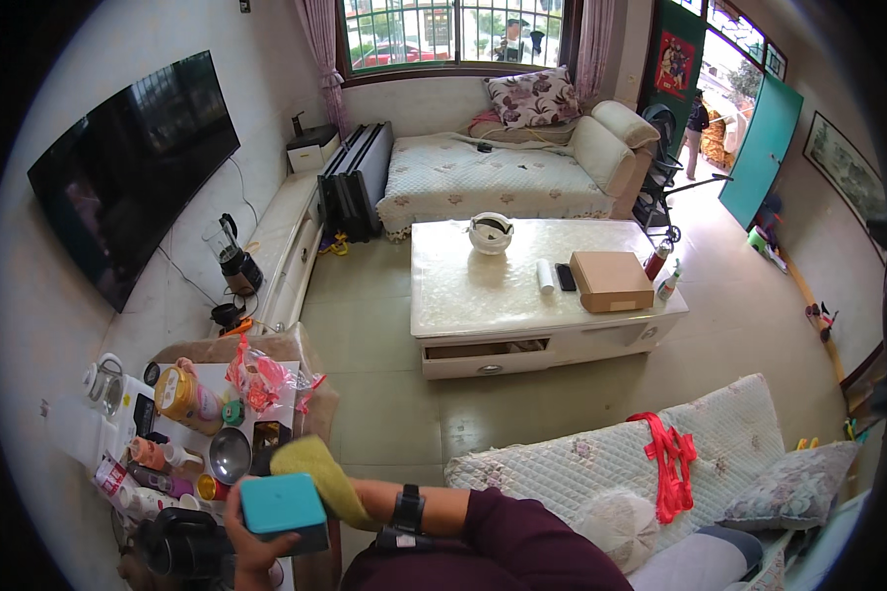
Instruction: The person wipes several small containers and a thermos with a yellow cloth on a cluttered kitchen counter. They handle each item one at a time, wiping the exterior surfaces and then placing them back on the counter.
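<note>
My left hand (250,543) grips a small box with a teal lid (281,502) and darker sides, thumb along its near side. A yellow-green cloth (314,473) is held in my right hand, draped over it so that the fingers are hidden. The cloth's edge meets or nearly meets the box's far right side. Below both hands is a cluttered table (290,402). A steel bowl (230,456), a yellow-lidded jar (185,399), a red-and-gold tin (211,487) and a black kettle (181,543) stand close to the box.
A crumpled pink plastic bag (259,380) lies at the table's far side. Beyond stands a coffee table (451,288) with a partly open drawer (488,354) and a cardboard box (612,281). A quilt-covered sofa (539,473) is to my right. A person (696,133) stands at the open doorway.
</note>
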Tool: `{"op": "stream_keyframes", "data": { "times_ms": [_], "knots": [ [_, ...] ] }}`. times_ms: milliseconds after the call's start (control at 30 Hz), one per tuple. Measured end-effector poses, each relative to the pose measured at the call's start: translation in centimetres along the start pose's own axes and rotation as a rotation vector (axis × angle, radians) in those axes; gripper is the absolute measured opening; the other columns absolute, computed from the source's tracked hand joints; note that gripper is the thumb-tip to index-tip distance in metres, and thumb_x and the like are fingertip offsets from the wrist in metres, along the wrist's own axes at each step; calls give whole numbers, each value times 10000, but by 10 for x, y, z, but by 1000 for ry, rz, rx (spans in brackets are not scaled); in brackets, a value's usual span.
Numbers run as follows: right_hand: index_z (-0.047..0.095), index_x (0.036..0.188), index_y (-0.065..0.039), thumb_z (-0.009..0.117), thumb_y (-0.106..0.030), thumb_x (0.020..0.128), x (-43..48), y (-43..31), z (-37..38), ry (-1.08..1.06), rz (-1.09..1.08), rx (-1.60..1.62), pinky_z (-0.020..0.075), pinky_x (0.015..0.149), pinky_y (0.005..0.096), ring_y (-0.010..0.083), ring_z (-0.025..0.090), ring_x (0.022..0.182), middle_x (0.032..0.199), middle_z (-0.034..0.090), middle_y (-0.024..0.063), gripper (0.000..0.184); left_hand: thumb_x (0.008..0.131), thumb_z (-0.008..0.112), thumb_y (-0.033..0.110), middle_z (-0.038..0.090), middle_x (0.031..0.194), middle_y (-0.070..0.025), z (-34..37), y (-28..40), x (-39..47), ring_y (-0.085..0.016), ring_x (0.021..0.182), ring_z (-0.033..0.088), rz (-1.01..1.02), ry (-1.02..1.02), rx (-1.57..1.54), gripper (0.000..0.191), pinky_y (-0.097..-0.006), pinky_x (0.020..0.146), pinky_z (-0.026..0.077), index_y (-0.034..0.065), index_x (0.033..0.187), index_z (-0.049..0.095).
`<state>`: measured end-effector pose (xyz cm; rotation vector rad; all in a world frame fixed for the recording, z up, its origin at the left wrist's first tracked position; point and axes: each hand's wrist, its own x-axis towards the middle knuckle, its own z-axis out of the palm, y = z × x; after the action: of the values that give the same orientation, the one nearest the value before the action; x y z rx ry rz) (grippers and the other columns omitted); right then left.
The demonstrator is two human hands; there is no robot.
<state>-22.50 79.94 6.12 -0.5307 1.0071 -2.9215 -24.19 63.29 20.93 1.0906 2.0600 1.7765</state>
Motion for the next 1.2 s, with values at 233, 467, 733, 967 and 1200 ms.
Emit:
{"op": "stream_keyframes", "data": {
  "times_ms": [233,467,733,967,1200],
  "knots": [
    [537,1310,-53,605,-181,936,-15,29,7,237,30,-220,445,980,307,151,553,1124,1252,586,72,401,561,932,302,502,1288,-150,14,-34,4,-264,1155,540,189,348,7,1067,-391,1004,433,-47,1396,367],
    [522,1313,-40,583,-165,930,8,-21,25,260,-186,-533,441,987,326,194,554,1126,1244,583,100,408,568,921,241,501,1297,-138,7,-25,18,-256,1191,516,70,141,154,1064,-375,1021,419,-27,1424,347],
    [506,1318,-25,557,-147,923,13,-14,47,280,-183,-683,437,994,347,245,556,1127,1235,580,132,416,641,883,349,477,1325,-127,-1,-15,16,-261,1196,508,58,279,-294,1046,-403,1010,427,-18,1443,319],
    [491,1321,-11,534,-131,917,-15,-8,43,383,-87,-798,433,1000,366,288,558,1128,1226,577,160,424,757,788,436,452,1429,-136,-4,-23,29,-257,1293,462,113,217,-311,968,-396,1091,341,-40,1461,323],
    [477,1325,2,511,-116,911,-14,-28,77,534,-194,-1058,429,1006,385,332,560,1129,1218,575,188,432,894,677,447,419,1418,-146,20,-1,31,-239,1280,444,159,309,-210,979,-365,1082,341,46,1549,68]
  ]
}}
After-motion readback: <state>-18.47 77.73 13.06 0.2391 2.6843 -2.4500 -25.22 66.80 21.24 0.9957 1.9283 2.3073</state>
